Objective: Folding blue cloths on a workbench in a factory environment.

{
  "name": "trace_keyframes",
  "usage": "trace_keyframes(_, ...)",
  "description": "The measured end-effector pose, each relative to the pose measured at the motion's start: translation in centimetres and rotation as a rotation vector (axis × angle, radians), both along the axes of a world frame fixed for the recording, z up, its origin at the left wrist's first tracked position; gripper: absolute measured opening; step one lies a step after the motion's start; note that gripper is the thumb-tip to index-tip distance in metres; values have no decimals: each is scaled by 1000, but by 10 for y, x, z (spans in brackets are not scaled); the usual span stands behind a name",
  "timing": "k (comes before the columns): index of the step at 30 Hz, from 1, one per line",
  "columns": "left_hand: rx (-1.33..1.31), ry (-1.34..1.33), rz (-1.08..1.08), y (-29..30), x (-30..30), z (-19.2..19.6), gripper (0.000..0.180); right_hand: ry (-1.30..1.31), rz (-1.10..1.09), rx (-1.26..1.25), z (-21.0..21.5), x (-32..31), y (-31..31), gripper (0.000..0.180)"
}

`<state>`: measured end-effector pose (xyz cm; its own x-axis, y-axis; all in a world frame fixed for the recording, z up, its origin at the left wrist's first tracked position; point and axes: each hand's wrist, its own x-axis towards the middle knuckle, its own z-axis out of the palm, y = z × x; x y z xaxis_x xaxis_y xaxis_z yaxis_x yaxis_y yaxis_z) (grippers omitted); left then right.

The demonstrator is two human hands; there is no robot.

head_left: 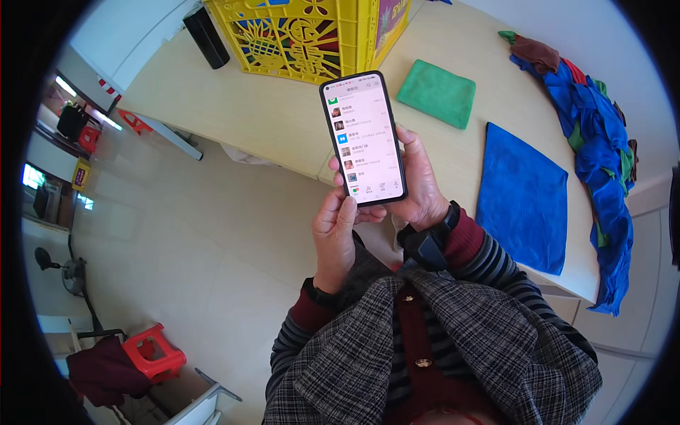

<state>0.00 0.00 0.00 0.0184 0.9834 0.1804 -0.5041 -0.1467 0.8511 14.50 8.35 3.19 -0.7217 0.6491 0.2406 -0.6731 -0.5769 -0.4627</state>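
Checked grey-and-black coat fabric (pixel 347 354) covers the person I'm watching. Their right hand (pixel 423 185) is closed around the side of a lit, black-edged rectangular smartphone (pixel 363 138); the left hand (pixel 333 230) grips its lower left corner. It's held between the person and a yellow openwork plastic crate (pixel 358 35), with 2 rectangular cloths, green (pixel 437 93) and blue (pixel 524 202), at right.

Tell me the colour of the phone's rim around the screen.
Black; the phone shows best in the head view.
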Motion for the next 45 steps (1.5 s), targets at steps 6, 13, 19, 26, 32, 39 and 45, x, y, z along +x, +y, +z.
trace_keyframes(6, -125, -87, 68, 23, -20, -14, 28, -274, -180, -207, -3, -27, 12, 66)
trace_keyframes(13, -161, 61, 350, 108, -129, -39, 27, -584, -281, -128, -23, -3, 3, 55)
trace_keyframes(19, -234, 131, 518, 229, -245, -68, 30, -606, -364, -97, -36, 42, -2, 50)
trace_keyframes(26, -313, 74, 664, 344, -329, -78, 25, -659, -498, -120, -34, 71, -11, 47)
trace_keyframes(32, -412, -20, 719, 407, -348, -72, 26, -682, -603, -148, -29, 84, -12, 45)
trace_keyframes(39, -318, -92, 660, 417, -375, -75, 25, -696, -602, -203, -35, 79, -11, 44)
trace_keyframes(45, -95, 526, 819, 429, -371, -106, 19, -691, -600, -229, -34, 78, -14, 41)
